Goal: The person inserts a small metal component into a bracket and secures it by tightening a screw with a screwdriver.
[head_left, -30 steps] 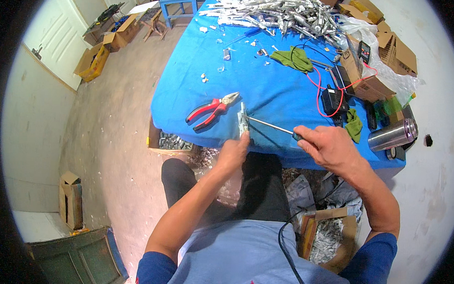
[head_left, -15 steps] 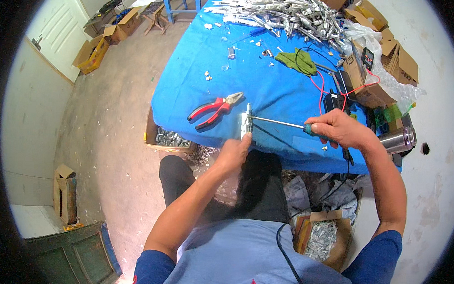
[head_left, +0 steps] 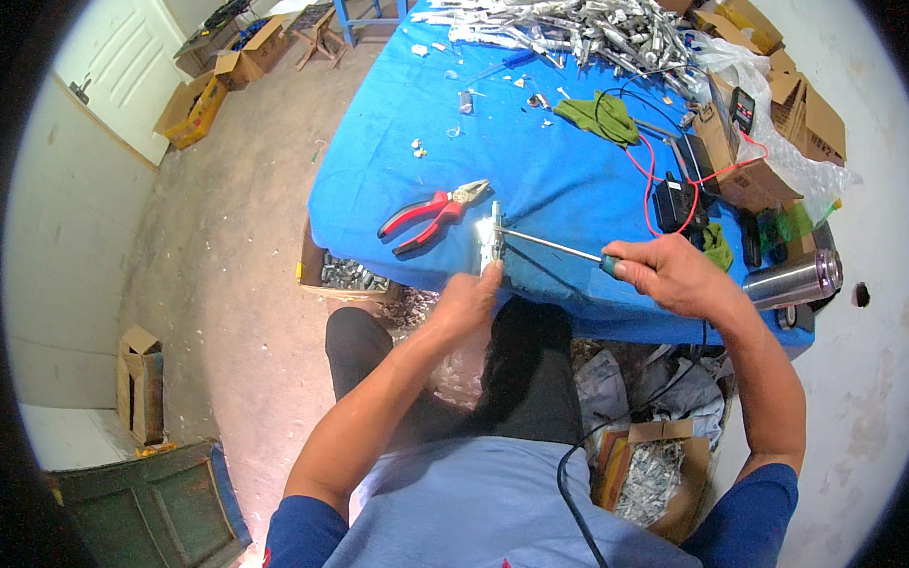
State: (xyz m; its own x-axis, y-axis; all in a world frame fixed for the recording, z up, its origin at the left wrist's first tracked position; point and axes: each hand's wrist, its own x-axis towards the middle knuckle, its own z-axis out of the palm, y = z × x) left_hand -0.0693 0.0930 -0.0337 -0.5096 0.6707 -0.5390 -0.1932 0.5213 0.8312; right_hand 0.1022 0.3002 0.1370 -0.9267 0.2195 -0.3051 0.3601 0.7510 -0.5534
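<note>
My left hand (head_left: 468, 299) is closed round the lower end of a slim silvery-white metal part (head_left: 490, 241), which stands out upward from my fingers at the table's near edge. In my right hand (head_left: 675, 272) is a screwdriver (head_left: 556, 245), gripped by its dark green handle. Its long thin shaft points left, and the tip meets the metal part near its upper end. Just left of the part lie pliers (head_left: 435, 215) with red and black handles, their jaws toward the upper right.
A large heap of similar silvery parts (head_left: 584, 28) covers the table's far end. On the right are a green cloth (head_left: 598, 119), a black device with red wires (head_left: 676, 204) and a steel flask (head_left: 793, 280). Boxes of metal parts (head_left: 351, 274) sit below the blue-covered table (head_left: 369, 161).
My right hand and the screwdriver handle have shifted slightly left and down, so the shaft slopes a little more. The left hand still holds the part in nearly the same place.
</note>
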